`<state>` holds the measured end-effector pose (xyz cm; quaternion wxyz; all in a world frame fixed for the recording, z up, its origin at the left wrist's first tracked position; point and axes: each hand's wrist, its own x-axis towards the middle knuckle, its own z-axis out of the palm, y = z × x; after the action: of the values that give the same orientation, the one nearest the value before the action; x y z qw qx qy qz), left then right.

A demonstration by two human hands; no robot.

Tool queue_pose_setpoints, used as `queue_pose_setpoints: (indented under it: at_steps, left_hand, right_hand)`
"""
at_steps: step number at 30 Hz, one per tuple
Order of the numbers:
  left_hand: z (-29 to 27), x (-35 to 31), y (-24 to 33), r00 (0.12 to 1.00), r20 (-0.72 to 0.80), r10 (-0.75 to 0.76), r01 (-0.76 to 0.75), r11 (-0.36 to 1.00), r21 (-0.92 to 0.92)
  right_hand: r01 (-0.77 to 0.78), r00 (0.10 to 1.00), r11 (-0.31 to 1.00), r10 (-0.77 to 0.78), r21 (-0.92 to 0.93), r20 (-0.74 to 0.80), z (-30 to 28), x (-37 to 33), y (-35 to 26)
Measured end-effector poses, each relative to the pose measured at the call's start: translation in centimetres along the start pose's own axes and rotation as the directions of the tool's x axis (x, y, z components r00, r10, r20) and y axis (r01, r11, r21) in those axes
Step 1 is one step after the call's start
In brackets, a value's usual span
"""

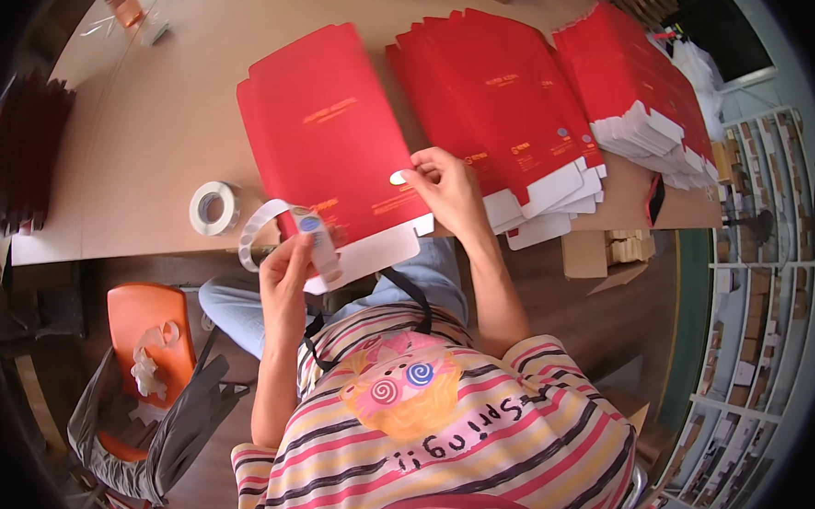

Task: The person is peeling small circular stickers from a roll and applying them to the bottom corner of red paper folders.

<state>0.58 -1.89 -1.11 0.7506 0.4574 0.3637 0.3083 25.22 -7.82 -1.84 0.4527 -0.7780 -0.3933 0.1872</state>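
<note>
A flat red carton (327, 130) with white end flaps lies in front of me at the table's near edge. Over its lower left part, my left hand (285, 268) is closed on a curling strip of sticker backing (325, 257), which carries a round bluish sticker. My right hand (452, 195) is at the carton's lower right edge. Its thumb and forefinger pinch a small pale round sticker (398, 177) against or just above the red face; I cannot tell which. A white roll of sticker tape (213, 209) lies left of the carton.
Two stacks of red cartons, a middle one (496, 93) and a right one (629, 77), spread across the table (143, 130). More dark red cartons (24, 150) stand at the left. An orange chair (153, 314) with a grey bag and scraps is below left. Shelving (758, 264) lines the right.
</note>
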Motion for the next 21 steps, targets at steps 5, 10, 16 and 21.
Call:
queue_pose_setpoints:
  at_steps: [5,10,16,21]
  left_hand:
    - [0.8,1.2,0.5,0.998,0.063,-0.028,0.037,0.989,-0.145]
    - [1.3,1.7,1.2,0.995,0.099,0.002,0.015,0.985,-0.173]
    - [2.1,1.6,0.6,0.996,0.087,0.032,-0.015,0.982,-0.186]
    - [2.4,1.3,0.1,0.997,0.063,0.055,-0.049,0.995,-0.088]
  right_hand:
    - [0.113,0.993,0.99,-0.11,0.08,-0.038,-3.1,0.4,0.5]
    - [0.071,0.982,0.968,-0.11,-0.239,-0.152,-12.0,5.1,3.3]
    - [0.495,0.869,0.86,-0.492,-0.125,0.055,-2.9,1.0,-5.0]
    - [0.642,0.763,0.765,-0.635,-0.041,0.12,2.8,-1.6,-6.4]
